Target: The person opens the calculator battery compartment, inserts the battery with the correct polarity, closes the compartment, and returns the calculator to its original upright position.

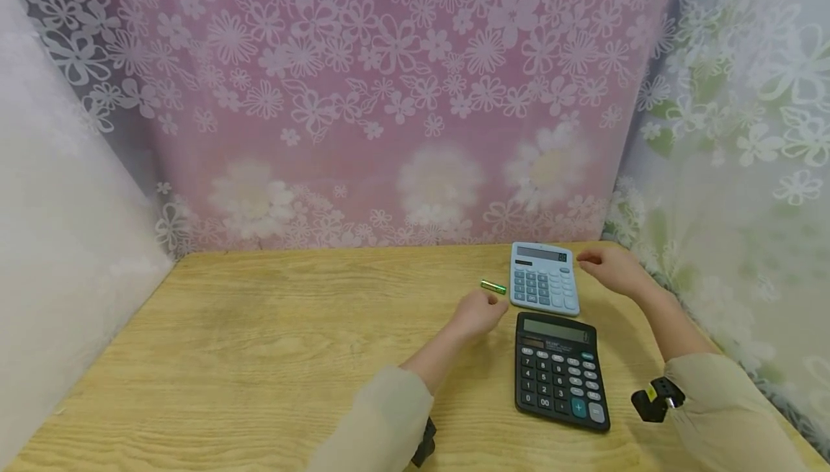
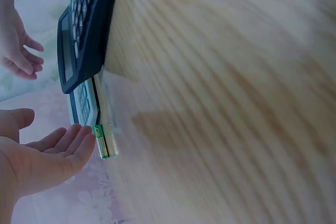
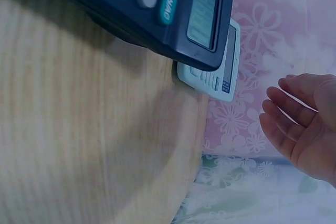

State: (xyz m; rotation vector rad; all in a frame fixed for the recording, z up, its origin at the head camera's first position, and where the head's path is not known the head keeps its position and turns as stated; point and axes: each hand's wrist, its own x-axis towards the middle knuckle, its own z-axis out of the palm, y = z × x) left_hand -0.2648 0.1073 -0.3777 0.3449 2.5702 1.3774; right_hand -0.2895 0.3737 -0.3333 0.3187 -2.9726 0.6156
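A light blue calculator (image 1: 544, 279) lies toward the back right of the table, digits showing on its display. Just in front of it is a larger black calculator (image 1: 561, 371) with a teal plus key. A green battery (image 1: 493, 287) lies left of the blue calculator. My left hand (image 1: 478, 313) is in front of the battery, its fingers relaxed and slightly bent; in the left wrist view the fingertips appear close to the battery (image 2: 100, 141), and contact cannot be told. To the right of the blue calculator hovers my right hand (image 3: 304, 124), fingers loosely bent and holding nothing.
The wooden table (image 1: 259, 342) stretches left of the calculators. A pink floral curtain (image 1: 402, 97) hangs along its back edge, and a pale floral curtain (image 1: 746, 169) borders the right side. Dark wrist cameras (image 1: 658, 399) sit at both sleeves.
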